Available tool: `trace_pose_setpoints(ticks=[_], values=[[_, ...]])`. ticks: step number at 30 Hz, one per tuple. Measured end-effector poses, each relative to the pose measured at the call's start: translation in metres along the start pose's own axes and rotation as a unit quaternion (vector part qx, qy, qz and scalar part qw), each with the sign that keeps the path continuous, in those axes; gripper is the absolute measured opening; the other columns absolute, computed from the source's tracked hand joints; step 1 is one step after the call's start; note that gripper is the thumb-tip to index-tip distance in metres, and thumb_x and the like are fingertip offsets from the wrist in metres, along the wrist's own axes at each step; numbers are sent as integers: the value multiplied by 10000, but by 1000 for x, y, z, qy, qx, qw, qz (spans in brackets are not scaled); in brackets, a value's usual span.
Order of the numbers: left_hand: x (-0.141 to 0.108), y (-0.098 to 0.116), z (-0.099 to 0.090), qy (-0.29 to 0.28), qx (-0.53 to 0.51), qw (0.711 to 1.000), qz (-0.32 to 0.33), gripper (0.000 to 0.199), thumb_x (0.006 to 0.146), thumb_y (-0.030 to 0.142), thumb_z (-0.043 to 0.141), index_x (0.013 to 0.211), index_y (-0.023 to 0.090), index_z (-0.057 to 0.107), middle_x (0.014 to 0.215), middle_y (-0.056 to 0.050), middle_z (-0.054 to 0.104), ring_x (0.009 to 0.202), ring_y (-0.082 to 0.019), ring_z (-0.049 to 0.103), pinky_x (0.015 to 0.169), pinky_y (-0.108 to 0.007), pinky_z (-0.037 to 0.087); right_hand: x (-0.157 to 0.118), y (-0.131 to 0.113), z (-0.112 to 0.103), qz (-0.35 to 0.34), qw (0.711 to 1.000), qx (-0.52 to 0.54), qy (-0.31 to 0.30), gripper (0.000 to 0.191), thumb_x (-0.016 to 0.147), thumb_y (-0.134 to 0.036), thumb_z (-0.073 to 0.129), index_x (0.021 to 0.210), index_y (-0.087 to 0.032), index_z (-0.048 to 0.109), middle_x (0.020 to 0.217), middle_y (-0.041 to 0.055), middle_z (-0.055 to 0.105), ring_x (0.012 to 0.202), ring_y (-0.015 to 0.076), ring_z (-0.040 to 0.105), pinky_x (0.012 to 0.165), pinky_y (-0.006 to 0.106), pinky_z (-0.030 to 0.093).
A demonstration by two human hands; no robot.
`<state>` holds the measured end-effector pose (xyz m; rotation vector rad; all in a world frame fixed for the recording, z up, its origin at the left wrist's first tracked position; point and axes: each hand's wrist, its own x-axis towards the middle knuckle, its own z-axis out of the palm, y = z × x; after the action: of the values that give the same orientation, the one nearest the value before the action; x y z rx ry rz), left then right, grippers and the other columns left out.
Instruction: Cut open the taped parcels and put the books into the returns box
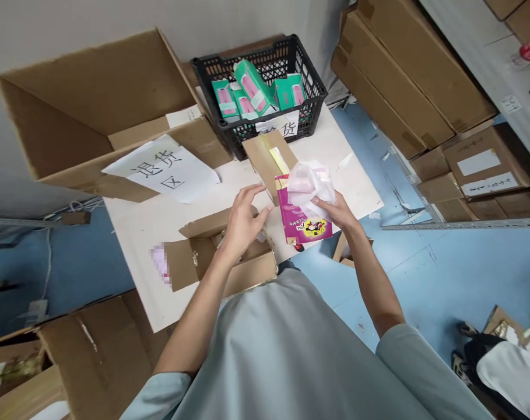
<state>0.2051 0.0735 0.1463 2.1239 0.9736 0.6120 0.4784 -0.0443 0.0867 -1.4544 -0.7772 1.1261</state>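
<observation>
A white table (347,169) stands on a blue floor (404,256) against a pale wall, with stacked brown cartons (400,76) to the right. At the lower right edge, part of another person (505,361) shows. On the table's far side is one black plastic crate (315,105) holding at least four green-and-pink boxes (251,87); some overlap, so I cannot tell the exact number. Beside it, on the left, sits one large open carton (94,96), with one white paper sign (162,166) bearing large handwritten characters on its front. One small open carton (251,271) lies at the near edge, flaps spread, and one brown cardboard piece (262,160) lies in front of the crate. The person's left hand (245,224) is above the small open carton, fingers curved and thumb apart, with nothing visible in its grasp. The right hand (337,211) has its thumb pressed on one crumpled translucent white bag (311,184), clamping it over one purple printed packet (293,216) at the table's near edge.
</observation>
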Motion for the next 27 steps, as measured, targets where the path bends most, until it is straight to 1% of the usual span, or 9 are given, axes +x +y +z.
trace_pose_setpoints(ticks=[4, 7, 11, 15, 17, 19, 21, 23, 27], values=[[-11, -13, 39, -50, -17, 998, -44, 387, 1012, 304, 636, 1389, 215, 640, 1494, -125, 672, 1439, -288, 616, 1261, -459, 463, 3, 59, -44, 103, 995, -6, 15, 774, 735, -617, 940, 1335, -173, 736, 1273, 143, 830, 1048, 332, 809, 960, 496, 677], [-24, -19, 50, -65, -17, 995, -75, 375, 1006, 295, 630, 1371, 211, 652, 1478, -123, 685, 1415, -290, 630, 1252, -459, 469, 4, 99, -60, 167, 985, -46, 11, 726, 718, -568, 943, 1282, -161, 735, 1213, 140, 842, 973, 304, 805, 913, 490, 678], [-50, -27, 43, -61, 13, 989, -133, 382, 1027, 340, 600, 1394, 247, 647, 1497, -99, 678, 1444, -301, 607, 1260, -479, 467, 5, 133, -65, 185, 973, -134, 28, 632, 831, -527, 842, 1333, -171, 700, 1240, 133, 835, 1014, 295, 802, 918, 485, 672], [-87, -44, 23, -18, 44, 982, -184, 401, 1036, 375, 578, 1418, 266, 633, 1532, -90, 660, 1452, -301, 597, 1263, -483, 471, 5, 144, -59, 177, 926, -308, 127, 707, 839, -442, 826, 1444, -123, 649, 1490, 251, 702, 1379, 388, 672, 1188, 558, 544], [-110, -58, 11, 21, 62, 979, -195, 406, 1032, 396, 574, 1409, 258, 636, 1519, -104, 663, 1450, -304, 596, 1271, -490, 465, -2, 143, -47, 156, 909, -353, 155, 787, 862, -449, 800, 1526, -86, 585, 1634, 299, 563, 1558, 429, 506, 1296, 611, 421], [-136, -74, -3, 63, 98, 970, -213, 415, 1030, 424, 575, 1405, 258, 639, 1511, -119, 661, 1467, -315, 578, 1293, -513, 443, -16, 138, -26, 115, 915, -360, 138, 808, 921, -495, 742, 1590, -92, 535, 1688, 286, 507, 1607, 423, 449, 1317, 623, 392], [-162, -91, -18, 108, 143, 954, -240, 422, 1032, 442, 585, 1412, 266, 639, 1528, -132, 642, 1501, -327, 546, 1320, -533, 410, -34, 132, 3, 89, 937, -329, 73, 798, 967, -563, 701, 1619, -138, 529, 1637, 248, 583, 1537, 404, 553, 1268, 604, 470], [-187, -107, -29, 152, 176, 936, -263, 436, 1027, 445, 597, 1420, 261, 637, 1546, -143, 622, 1517, -341, 528, 1332, -554, 393, -54, 127, 38, 107, 956, -272, -19, 793, 982, -619, 699, 1639, -209, 533, 1554, 198, 673, 1397, 381, 686, 1180, 571, 563], [-221, -131, -34, 174, 157, 910, -342, 491, 975, 442, 624, 1394, 186, 644, 1481, -175, 673, 1443, -381, 598, 1268, -591, 464, -84, 128, 104, 157, 948, -246, -124, 730, 1000, -633, 698, 1626, -280, 572, 1448, 152, 747, 1075, 321, 825, 1022, 497, 650]])
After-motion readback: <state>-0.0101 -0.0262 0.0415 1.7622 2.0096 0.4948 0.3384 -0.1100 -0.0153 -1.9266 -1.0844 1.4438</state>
